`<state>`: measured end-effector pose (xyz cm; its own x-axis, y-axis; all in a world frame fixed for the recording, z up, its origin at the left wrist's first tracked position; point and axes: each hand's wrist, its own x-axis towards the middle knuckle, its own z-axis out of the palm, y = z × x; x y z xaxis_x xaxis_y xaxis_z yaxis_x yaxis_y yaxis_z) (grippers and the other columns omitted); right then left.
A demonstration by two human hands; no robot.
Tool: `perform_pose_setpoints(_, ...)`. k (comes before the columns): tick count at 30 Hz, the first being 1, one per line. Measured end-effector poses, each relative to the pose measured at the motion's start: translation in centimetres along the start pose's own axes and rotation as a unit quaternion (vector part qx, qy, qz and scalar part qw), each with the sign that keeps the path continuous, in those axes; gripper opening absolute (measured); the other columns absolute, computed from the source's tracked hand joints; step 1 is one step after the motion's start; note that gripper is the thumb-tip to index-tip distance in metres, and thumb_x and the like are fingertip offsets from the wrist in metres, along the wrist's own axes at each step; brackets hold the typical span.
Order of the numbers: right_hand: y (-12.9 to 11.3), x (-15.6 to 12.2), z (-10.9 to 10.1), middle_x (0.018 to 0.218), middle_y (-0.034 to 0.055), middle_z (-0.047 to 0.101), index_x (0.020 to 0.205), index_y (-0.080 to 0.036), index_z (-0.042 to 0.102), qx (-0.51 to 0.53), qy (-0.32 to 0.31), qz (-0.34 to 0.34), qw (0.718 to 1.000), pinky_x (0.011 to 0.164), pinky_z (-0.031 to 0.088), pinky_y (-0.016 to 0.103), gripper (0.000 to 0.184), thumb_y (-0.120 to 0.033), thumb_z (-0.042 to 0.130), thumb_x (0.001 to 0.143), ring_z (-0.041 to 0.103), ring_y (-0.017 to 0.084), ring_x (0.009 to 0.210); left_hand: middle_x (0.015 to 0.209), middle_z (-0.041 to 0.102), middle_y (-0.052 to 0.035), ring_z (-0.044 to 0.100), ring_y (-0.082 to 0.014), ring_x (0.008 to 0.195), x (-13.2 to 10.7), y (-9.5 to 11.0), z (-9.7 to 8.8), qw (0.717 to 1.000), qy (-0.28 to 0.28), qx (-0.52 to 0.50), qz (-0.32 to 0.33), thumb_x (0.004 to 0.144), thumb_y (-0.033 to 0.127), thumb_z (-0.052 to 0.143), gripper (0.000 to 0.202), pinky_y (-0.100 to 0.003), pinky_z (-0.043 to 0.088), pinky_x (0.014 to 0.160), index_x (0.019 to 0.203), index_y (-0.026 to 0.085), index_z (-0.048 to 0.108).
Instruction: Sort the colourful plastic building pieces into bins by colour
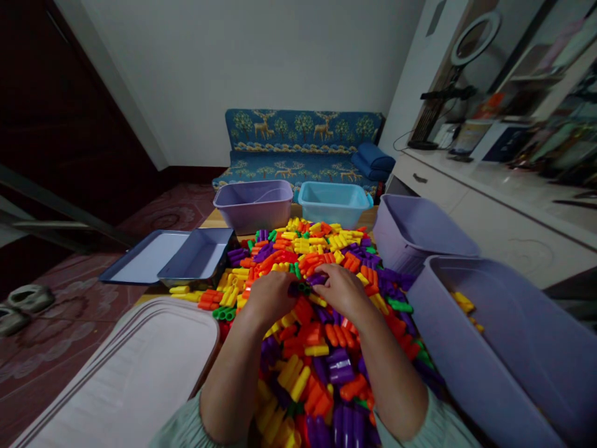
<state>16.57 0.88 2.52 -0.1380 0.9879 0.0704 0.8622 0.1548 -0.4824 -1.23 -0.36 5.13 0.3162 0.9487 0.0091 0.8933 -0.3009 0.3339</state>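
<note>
Left hand (270,297) and right hand (342,289), grips pinching one green tube block (305,288) mid-counter. Its long axis runs side to side.

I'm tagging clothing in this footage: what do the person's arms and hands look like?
The left hand and right hand are bare: no gloves, rings or watch visible. A pale green left sleeve and right sleeve end gathered near the elbows, arms uncovered below.

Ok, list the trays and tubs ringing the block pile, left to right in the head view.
flat blue lid → shallow blue-grey tray → purple tub → light blue tub → second purple tub → large purple bin
</note>
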Motion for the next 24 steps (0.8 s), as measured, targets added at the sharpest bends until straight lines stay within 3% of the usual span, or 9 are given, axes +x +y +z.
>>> perform_pose_setpoints(5,0.0,0.2,0.4,0.099,0.0046,0.070,0.108,-0.021,0.067,0.059,0.009,-0.013,0.998,0.075,0.049,0.028,0.034,-0.017,0.062,0.075,0.063,0.015,0.074,0.082,0.073,-0.0057,0.066,-0.0214,0.077,0.9,-0.1,0.3,0.996,0.033,-0.079,-0.001,0.071,0.017,0.058,0.029,-0.028,0.046,0.066,0.094,0.023,0.075)
perform_pose_setpoints(10,0.1,0.6,0.6,0.118,0.0089,0.059,0.117,-0.019,0.062,0.169,0.080,-0.006,0.982,0.081,0.052,0.032,0.041,-0.016,0.062,0.076,0.062,0.011,0.068,0.091,0.072,-0.0082,0.066,-0.0194,0.078,2.0,-1.2,0.5,0.962,0.213,-0.163,-0.044,0.082,0.030,0.058,0.044,-0.029,0.049,0.073,0.124,0.015,0.062)
perform_pose_setpoints(12,0.2,0.6,0.5,0.122,0.0109,0.055,0.120,-0.018,0.060,0.154,0.113,-0.012,0.982,0.087,0.051,0.034,0.043,-0.015,0.061,0.077,0.064,0.014,0.076,0.104,0.071,-0.0100,0.066,-0.0212,0.088,2.2,-1.9,0.5,0.956,0.247,-0.151,-0.042,0.082,0.028,0.060,0.054,-0.032,0.050,0.081,0.134,0.016,0.053)
perform_pose_setpoints(14,0.3,0.6,0.5,0.124,0.0123,0.055,0.123,-0.016,0.058,0.118,0.129,-0.023,0.984,0.096,0.048,0.037,0.045,-0.015,0.060,0.078,0.064,0.020,0.096,0.115,0.067,-0.0123,0.063,-0.0247,0.102,2.1,-2.5,0.5,0.960,0.250,-0.121,-0.041,0.081,0.027,0.063,0.054,-0.036,0.048,0.090,0.133,0.017,0.055)
perform_pose_setpoints(18,0.4,0.7,0.8,0.141,0.0127,0.047,0.135,-0.017,0.049,0.078,0.118,-0.067,0.988,0.112,0.033,0.042,0.058,-0.019,0.062,0.079,0.043,0.026,0.132,0.123,0.063,-0.0145,0.056,-0.0303,0.115,1.9,-3.4,1.0,0.974,0.219,-0.052,-0.032,0.078,0.033,0.069,0.048,-0.042,0.042,0.100,0.122,0.017,0.063)
perform_pose_setpoints(20,0.4,0.7,1.1,0.144,0.0110,0.046,0.140,-0.018,0.045,0.068,0.098,-0.089,0.989,0.114,0.030,0.043,0.062,-0.022,0.062,0.081,0.039,0.026,0.134,0.124,0.062,-0.0146,0.056,-0.0310,0.116,1.9,-3.7,1.5,0.980,0.194,-0.029,-0.016,0.075,0.032,0.072,0.051,-0.043,0.042,0.101,0.123,0.018,0.063)
perform_pose_setpoints(24,0.1,0.8,1.6,0.134,0.0089,0.054,0.139,-0.021,0.047,0.080,0.062,-0.119,0.988,0.111,0.034,0.040,0.059,-0.021,0.061,0.082,0.047,0.024,0.126,0.128,0.059,-0.0147,0.056,-0.0294,0.115,2.4,-4.1,2.6,0.983,0.182,-0.021,0.016,0.073,0.023,0.073,0.053,-0.042,0.045,0.099,0.125,0.018,0.061)
